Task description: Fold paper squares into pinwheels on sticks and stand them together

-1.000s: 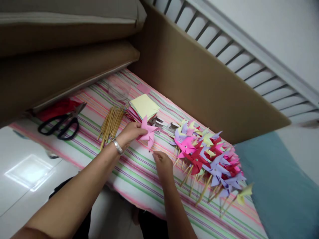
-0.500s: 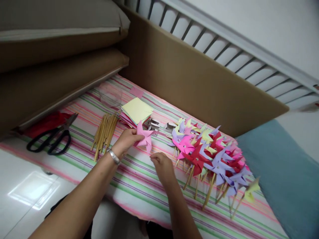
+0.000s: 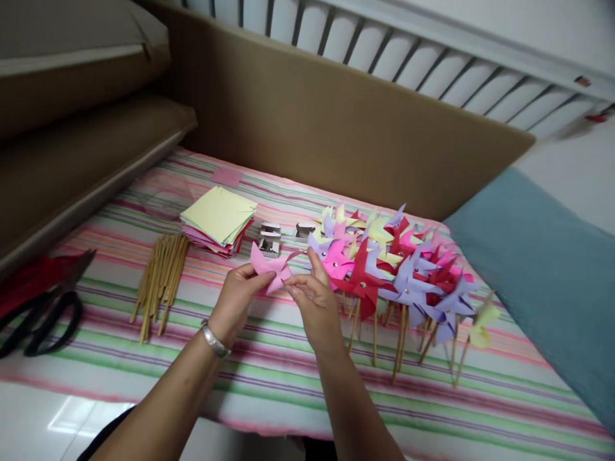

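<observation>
Pink pinwheel (image 3: 273, 264), one, between two hands (image 3: 314, 307)

Pink pinwheel (image 3: 262, 261) I hold: paper, smooth and matt
My bracelet (image 3: 214, 339): silvery metal, glossy
Sticks (image 3: 161, 282) near me: wood or bamboo, I can't tell which
Paper stack (image 3: 218, 216): thin sheets, matt
Scissors (image 3: 71, 320): metal blades, handles plastic-looking to me
Striped cover (image 3: 269, 384): cloth, matt
Floor (image 3: 29, 416) below me: smooth, glossy tile
</observation>
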Motion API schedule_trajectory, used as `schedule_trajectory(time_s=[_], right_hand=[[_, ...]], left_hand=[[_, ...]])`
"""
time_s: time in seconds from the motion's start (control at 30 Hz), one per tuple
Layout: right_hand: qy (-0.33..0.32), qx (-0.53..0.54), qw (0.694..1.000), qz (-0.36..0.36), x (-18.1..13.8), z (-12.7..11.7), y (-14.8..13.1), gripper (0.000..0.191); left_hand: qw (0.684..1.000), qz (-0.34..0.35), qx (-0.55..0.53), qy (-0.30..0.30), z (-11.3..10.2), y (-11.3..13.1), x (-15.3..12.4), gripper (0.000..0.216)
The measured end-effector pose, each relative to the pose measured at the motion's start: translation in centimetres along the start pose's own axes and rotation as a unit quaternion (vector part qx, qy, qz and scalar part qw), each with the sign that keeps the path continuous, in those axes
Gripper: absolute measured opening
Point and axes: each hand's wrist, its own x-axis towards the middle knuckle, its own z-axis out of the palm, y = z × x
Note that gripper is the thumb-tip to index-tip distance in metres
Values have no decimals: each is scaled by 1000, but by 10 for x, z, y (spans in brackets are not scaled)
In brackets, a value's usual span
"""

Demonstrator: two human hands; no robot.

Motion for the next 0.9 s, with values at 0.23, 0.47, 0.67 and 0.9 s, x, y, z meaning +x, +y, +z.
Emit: schedule_trajectory(time_s=[0.23, 0.47, 0.67, 0.9], right_hand=[[2, 5, 1000, 10, 2, 1, 5, 9], [-2, 21, 999, 37, 4, 5, 9, 7], [-6, 38, 997, 62, 4, 8, 4, 6], [1, 27, 999, 30, 2, 9, 2, 8]], left_hand=[[1000, -4, -9, -15, 11, -6, -1, 16], [999, -19, -17, -39, 8, -2, -5, 11], [998, -27, -23, -49, 3, 1, -5, 14], [999, -13, -24, -43, 0, -1, -4, 12]])
